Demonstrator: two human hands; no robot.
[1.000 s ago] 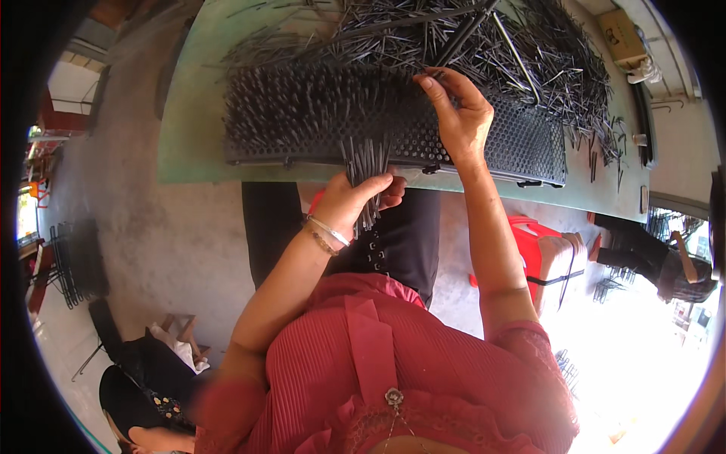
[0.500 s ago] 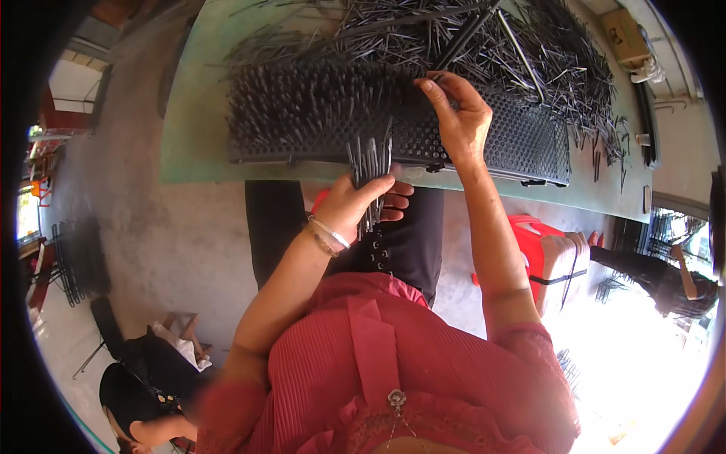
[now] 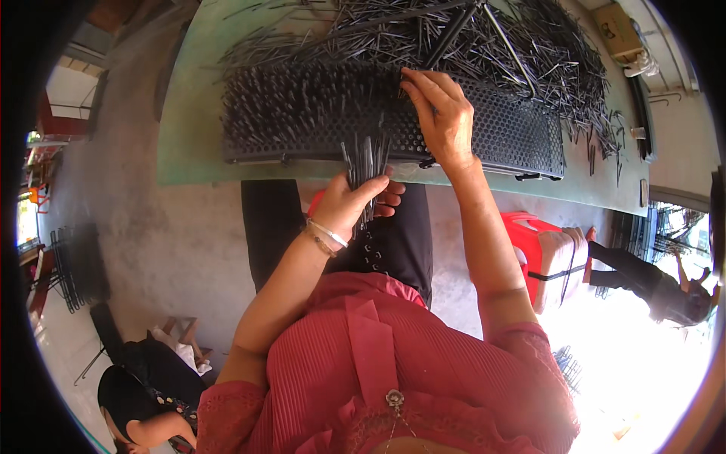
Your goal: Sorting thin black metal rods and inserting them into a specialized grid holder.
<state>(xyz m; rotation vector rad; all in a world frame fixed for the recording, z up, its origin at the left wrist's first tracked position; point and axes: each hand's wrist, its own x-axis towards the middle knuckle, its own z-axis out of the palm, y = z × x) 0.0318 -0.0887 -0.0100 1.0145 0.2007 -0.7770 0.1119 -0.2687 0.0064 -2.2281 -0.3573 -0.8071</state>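
Note:
My left hand is closed around a bundle of thin black sticks, which stand up out of the grip near the table's front edge. My right hand is over a long black perforated rack, its thumb and fingertips pinched together just above the holes. Whatever is between those fingertips is too small and dark to make out. Many black sticks stand upright in the holes on the rack's left side. To the right of my right hand, the holes show bare.
A large heap of loose black sticks covers the table behind the rack, with a dark metal frame across it. A red chair with a strapped package stands at right. One person bends at lower left; another is at far right.
My right hand has shifted slightly left along the rack, still pinched. My left hand keeps its hold on the bundle. The person at far right has changed position.

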